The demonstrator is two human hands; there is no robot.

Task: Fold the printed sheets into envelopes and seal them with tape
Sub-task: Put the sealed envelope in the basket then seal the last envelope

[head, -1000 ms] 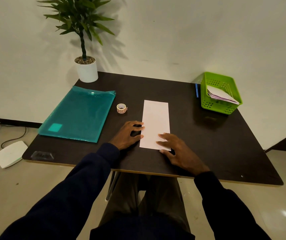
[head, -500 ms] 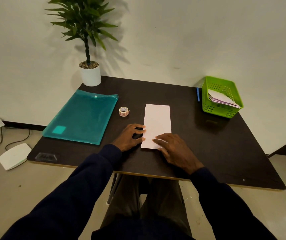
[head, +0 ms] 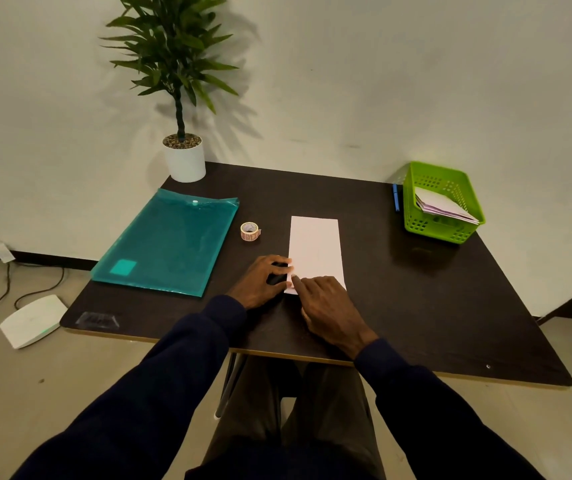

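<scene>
A long white sheet, folded lengthwise, lies flat in the middle of the dark table. My left hand rests beside the sheet's near left edge, fingertips touching that edge. My right hand lies across the sheet's near end, its index finger pressing the near left corner. A small roll of tape stands on the table left of the sheet, apart from both hands.
A teal plastic folder lies at the left. A green basket with folded papers stands at the back right, a blue pen beside it. A potted plant occupies the back left corner. A white device lies on the floor.
My right hand has slid left along the sheet's near end to the left corner. The left hand has stayed at the sheet's left edge. The camera has tilted up a little.
</scene>
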